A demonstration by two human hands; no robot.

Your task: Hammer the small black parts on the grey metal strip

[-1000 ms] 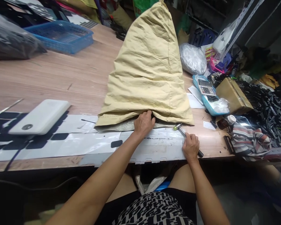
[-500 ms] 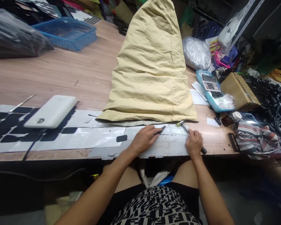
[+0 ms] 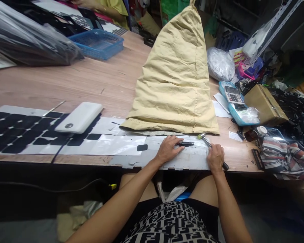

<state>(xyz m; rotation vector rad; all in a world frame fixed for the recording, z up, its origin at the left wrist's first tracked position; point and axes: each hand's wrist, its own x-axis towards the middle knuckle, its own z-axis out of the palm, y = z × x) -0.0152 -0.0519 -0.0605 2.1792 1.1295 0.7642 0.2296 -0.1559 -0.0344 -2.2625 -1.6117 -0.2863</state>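
Note:
My left hand [image 3: 168, 150] rests on a clear sheet [image 3: 152, 160] at the table's front edge. Its thumb and forefinger lie on either side of a slim black piece [image 3: 188, 144], which points right; its exact kind cannot be made out. My right hand [image 3: 216, 157] is wrapped round the handle of a small hammer [image 3: 206, 141], whose head with a yellowish face lies to the upper left. A rounded black patch [image 3: 142, 147] lies left of my left hand. Just beyond both hands stretches the lower edge of a large tan cloth bag [image 3: 172, 94].
On the left, a white power bank [image 3: 78, 118] with a cable lies on sheets of black patches [image 3: 5, 128]. Farther back are a blue basket [image 3: 98, 45] and a person's yellow sleeve [image 3: 116, 10]. At right are a calculator [image 3: 233, 94], a carton [image 3: 264, 104], a bottle [image 3: 252, 134] and striped cloth [image 3: 283, 152].
The view has shifted, so the table things appear farther right. My left thumb and forefinger have spread apart, and more of the black piece shows, now level. The hammer stays in my right hand.

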